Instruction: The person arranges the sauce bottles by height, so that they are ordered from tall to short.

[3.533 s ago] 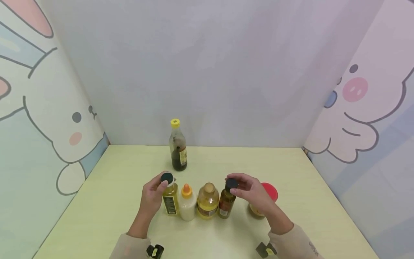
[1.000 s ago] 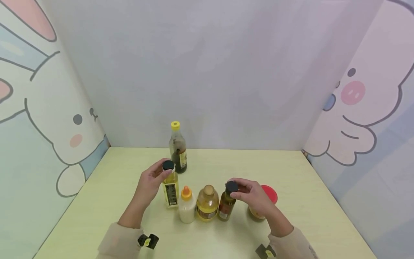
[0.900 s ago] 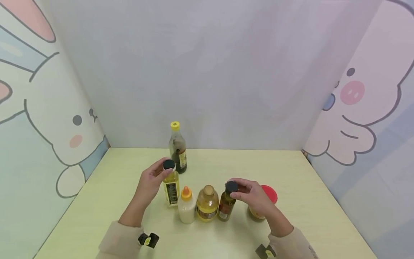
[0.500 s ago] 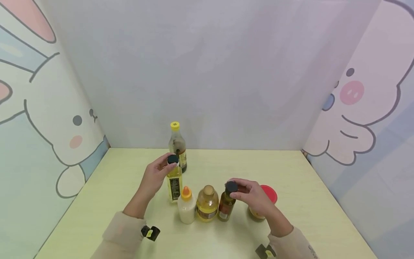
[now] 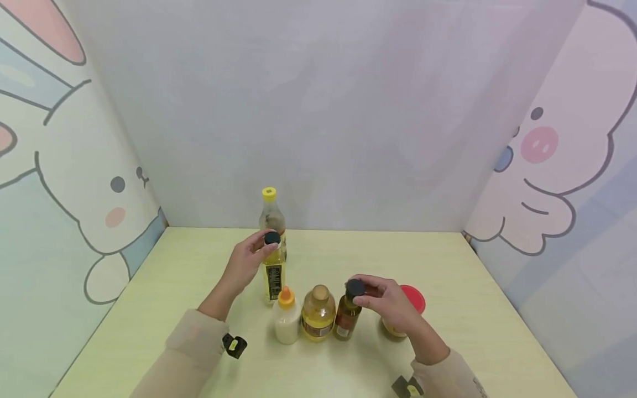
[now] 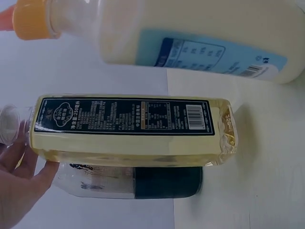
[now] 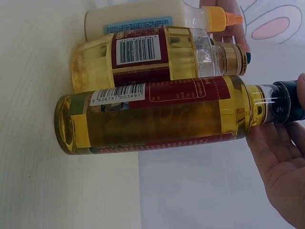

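My left hand [image 5: 244, 262] holds a square, clear oil bottle [image 5: 273, 279] by the neck just under its black cap. The bottle's dark printed label [image 6: 124, 114] faces me; whether its base touches the table I cannot tell. Behind it, partly hidden, stands a soy sauce bottle [image 5: 271, 218] with a yellow cap. With thumb and fingers my right hand [image 5: 390, 301] grips the black-capped neck of a round oil bottle [image 7: 157, 117] with a red label. Between the hands stand a white squeeze bottle [image 5: 287, 326] with an orange nozzle cap and a bulbous bottle [image 5: 318, 318] of yellow liquid.
A jar with a red lid [image 5: 414, 297] stands just right of my right hand, partly covered by it. The pale yellow table [image 5: 199, 249] ends at a grey back wall [image 5: 318, 138]. Cartoon-printed side panels rise at left and right.
My left hand has carried the square oil bottle out of the front row, back and slightly right, until it overlaps the soy sauce bottle. My right hand keeps its grip with little movement.
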`<control>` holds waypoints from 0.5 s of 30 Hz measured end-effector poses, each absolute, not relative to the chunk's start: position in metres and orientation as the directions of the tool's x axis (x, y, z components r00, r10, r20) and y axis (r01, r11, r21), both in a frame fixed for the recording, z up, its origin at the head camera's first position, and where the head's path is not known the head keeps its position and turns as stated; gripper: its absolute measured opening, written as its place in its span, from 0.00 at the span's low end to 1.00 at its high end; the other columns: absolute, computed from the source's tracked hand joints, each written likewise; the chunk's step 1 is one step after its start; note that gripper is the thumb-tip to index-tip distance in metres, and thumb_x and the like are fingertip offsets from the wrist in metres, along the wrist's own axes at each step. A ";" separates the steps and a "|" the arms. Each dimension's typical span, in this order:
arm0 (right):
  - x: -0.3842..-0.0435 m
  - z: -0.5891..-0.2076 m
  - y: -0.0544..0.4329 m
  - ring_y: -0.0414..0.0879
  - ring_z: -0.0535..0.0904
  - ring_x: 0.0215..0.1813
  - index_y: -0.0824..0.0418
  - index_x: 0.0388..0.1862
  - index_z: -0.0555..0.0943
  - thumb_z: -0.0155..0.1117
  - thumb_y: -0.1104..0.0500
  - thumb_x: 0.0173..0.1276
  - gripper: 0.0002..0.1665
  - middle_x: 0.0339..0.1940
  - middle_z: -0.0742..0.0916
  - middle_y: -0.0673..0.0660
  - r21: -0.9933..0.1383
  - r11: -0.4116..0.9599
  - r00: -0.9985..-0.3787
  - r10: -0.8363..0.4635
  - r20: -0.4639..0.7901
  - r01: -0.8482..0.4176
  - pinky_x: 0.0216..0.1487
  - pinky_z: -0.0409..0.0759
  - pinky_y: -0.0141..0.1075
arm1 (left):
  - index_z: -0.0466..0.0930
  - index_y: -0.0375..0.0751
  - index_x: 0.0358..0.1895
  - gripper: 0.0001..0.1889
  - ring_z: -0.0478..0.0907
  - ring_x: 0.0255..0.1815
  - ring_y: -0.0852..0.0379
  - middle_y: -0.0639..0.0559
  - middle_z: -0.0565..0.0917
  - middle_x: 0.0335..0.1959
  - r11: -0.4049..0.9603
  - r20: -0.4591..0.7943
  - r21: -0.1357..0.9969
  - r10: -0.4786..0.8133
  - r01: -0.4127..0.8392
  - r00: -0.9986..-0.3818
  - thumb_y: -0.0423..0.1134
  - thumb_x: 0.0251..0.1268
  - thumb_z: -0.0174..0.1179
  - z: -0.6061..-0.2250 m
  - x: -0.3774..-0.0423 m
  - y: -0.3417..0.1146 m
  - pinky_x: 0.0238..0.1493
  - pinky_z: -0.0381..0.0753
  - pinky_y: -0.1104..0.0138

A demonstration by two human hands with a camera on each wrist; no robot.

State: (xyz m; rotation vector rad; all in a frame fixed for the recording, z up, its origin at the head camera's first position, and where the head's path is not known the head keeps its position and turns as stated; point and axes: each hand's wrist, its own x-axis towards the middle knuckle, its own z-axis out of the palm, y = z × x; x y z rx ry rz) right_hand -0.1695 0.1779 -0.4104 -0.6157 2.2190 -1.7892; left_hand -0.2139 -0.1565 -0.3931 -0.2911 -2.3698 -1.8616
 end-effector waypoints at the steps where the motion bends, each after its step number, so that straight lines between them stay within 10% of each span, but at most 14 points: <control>1: -0.169 -0.410 0.178 0.56 0.80 0.53 0.74 0.60 0.75 0.68 0.64 0.66 0.26 0.52 0.82 0.67 -0.970 0.169 -0.887 -0.453 0.084 -0.178 0.52 0.80 0.38 | 0.72 0.35 0.65 0.24 0.69 0.65 0.42 0.37 0.77 0.60 0.226 0.208 0.948 0.086 0.223 -0.974 0.43 0.71 0.59 -0.393 -0.215 -0.155 0.64 0.66 0.47; 15: -0.170 -0.411 0.178 0.57 0.79 0.55 0.74 0.60 0.75 0.68 0.63 0.66 0.27 0.54 0.82 0.67 -0.974 0.163 -0.889 -0.452 0.069 -0.158 0.52 0.80 0.38 | 0.72 0.32 0.63 0.21 0.77 0.56 0.45 0.35 0.80 0.55 0.225 0.290 0.917 0.193 0.330 -0.937 0.40 0.74 0.56 -0.393 -0.234 -0.146 0.58 0.74 0.52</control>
